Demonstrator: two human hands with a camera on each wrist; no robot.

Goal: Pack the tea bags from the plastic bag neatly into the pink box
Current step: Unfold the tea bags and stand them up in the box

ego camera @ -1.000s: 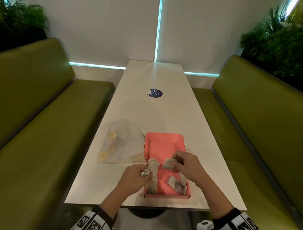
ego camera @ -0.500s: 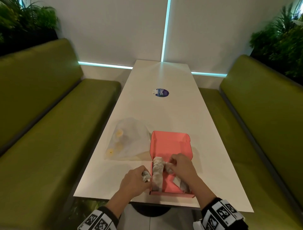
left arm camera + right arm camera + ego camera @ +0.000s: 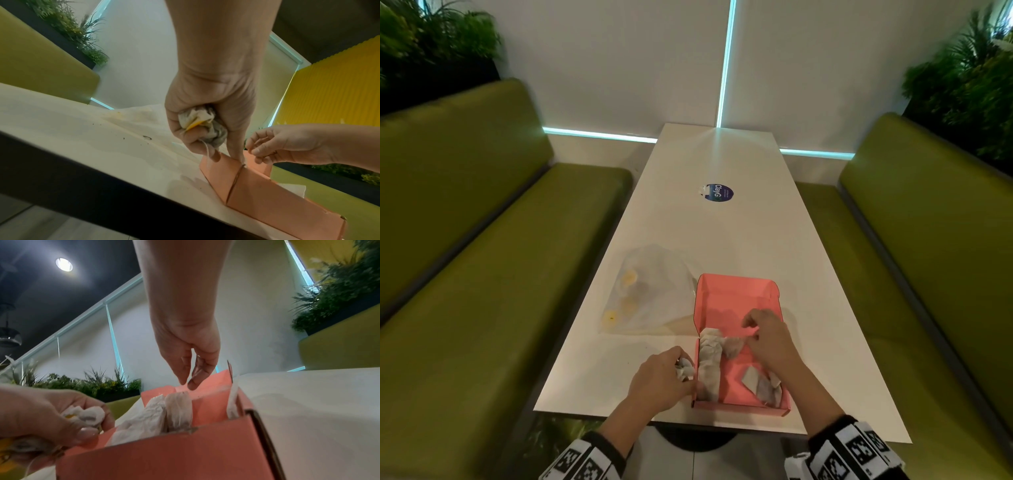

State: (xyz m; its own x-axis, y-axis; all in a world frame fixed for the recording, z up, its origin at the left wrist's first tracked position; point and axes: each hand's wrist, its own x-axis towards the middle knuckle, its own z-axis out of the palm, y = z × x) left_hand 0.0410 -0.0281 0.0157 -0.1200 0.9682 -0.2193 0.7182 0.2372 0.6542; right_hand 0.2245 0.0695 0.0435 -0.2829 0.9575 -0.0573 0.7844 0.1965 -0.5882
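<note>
At lower centre, the left hand (image 3: 659, 382) clutched crumpled tea bags (image 3: 202, 125) beside the pink box (image 3: 739, 407). The right hand (image 3: 768, 337) hovered inside with fingers loose, holding nothing. The bags looked light, soft and tearable, best pinched at their edges.

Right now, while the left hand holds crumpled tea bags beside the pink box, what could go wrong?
The left hand squeezes its tea bags tightly; they may tear and shed more crumbs on the table. A string hangs over the pink box wall and could snag, dragging packed bags out.

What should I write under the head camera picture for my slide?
Left hand grips crumpled tea bags beside the pink box; right hand hovers inside.
</note>
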